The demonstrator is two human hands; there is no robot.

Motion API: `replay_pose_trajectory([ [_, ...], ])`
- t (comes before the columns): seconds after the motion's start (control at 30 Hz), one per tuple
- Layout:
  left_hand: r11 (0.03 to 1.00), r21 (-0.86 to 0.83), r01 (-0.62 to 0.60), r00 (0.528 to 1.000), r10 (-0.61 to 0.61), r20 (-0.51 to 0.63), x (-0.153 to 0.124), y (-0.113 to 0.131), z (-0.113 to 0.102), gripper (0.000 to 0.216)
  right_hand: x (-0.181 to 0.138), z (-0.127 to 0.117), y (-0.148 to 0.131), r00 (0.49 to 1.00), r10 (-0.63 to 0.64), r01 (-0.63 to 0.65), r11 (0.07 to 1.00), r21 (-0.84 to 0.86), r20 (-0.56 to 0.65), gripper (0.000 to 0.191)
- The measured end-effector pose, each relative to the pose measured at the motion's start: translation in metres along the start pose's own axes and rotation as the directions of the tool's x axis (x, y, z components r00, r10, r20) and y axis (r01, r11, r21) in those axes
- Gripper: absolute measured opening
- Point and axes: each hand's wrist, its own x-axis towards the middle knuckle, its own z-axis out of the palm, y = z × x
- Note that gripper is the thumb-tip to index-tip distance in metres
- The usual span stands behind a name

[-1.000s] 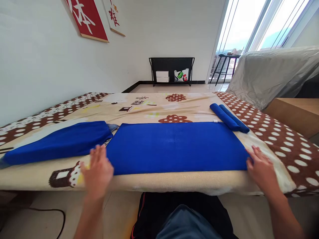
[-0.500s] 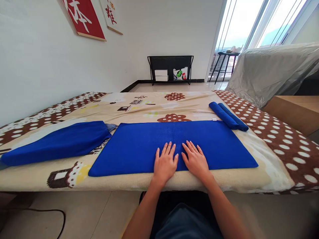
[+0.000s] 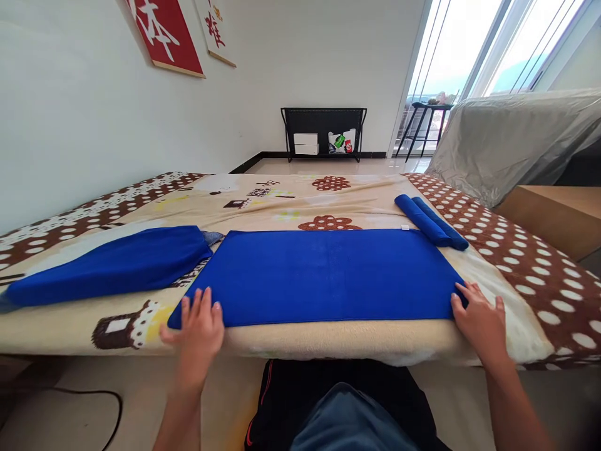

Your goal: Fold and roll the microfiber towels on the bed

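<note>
Head view: a flat blue towel (image 3: 323, 275), a long rectangle of soft, matte, short-pile cloth, lies spread along the near edge of the bed, spanning the gap between the two hands. The left hand (image 3: 200, 332) rests with fingers (image 3: 206, 307) spread and flat on the towel's near-left corner; the right hand (image 3: 479, 319) has its fingers loosely fanned on the near-right corner, and neither hand grips anything. Beyond the left fingers and further out to the left sits one folded blue bundle (image 3: 117, 263) of the same cloth, thick and wedge-shaped. Beyond the right fingers lie two rolled blue towels (image 3: 429, 220), tight cylinders touching side by side. Everything rests on a fleecy cream blanket (image 3: 300, 200) with brown polka-dot borders and cartoon prints. Further back are a black metal rack (image 3: 323, 133) against the white wall, two wall hangings (image 3: 164, 31), tall windows and a sofa under grey plastic sheeting (image 3: 511, 138).
</note>
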Motion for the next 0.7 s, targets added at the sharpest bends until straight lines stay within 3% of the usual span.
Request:
replay_pose_trajectory([
  [0.07, 0.986, -0.030, -0.165, 0.985, 0.166, 0.038, 0.002, 0.046, -0.004, 0.059, 0.017, 0.009, -0.042, 0.995, -0.098, 0.098, 0.995, 0.028, 0.028, 0.057],
  [0.13, 0.909, -0.094, -0.406, 0.896, 0.416, 0.157, 0.011, 0.105, 0.000, 0.056, 0.038, 0.026, -0.097, 0.956, -0.267, 0.256, 0.962, 0.097, 0.123, 0.050],
  [0.2, 0.830, -0.144, -0.539, 0.798, 0.558, 0.227, 0.025, 0.165, 0.013, 0.052, 0.059, 0.050, -0.153, 0.885, -0.413, 0.381, 0.908, 0.176, 0.214, 0.046],
  [0.3, 0.755, -0.194, -0.626, 0.696, 0.653, 0.298, 0.045, 0.237, 0.048, 0.050, 0.083, 0.086, -0.217, 0.814, -0.501, 0.443, 0.863, 0.243, 0.294, 0.043],
  [0.37, 0.742, -0.202, -0.639, 0.672, 0.667, 0.322, 0.056, 0.259, 0.072, 0.050, 0.095, 0.102, -0.233, 0.794, -0.519, 0.453, 0.852, 0.263, 0.316, 0.042],
  [0.43, 0.755, -0.184, -0.629, 0.684, 0.651, 0.331, 0.070, 0.255, 0.087, 0.052, 0.106, 0.107, -0.225, 0.784, -0.529, 0.459, 0.846, 0.270, 0.325, 0.041],
  [0.5, 0.790, -0.143, -0.596, 0.723, 0.606, 0.333, 0.090, 0.230, 0.091, 0.052, 0.119, 0.103, -0.198, 0.794, -0.512, 0.447, 0.857, 0.256, 0.328, 0.040],
  [0.7, 0.922, 0.035, -0.385, 0.885, 0.358, 0.298, 0.164, 0.107, 0.055, 0.050, 0.159, 0.073, -0.080, 0.890, -0.318, 0.296, 0.948, 0.118, 0.327, 0.043],
])
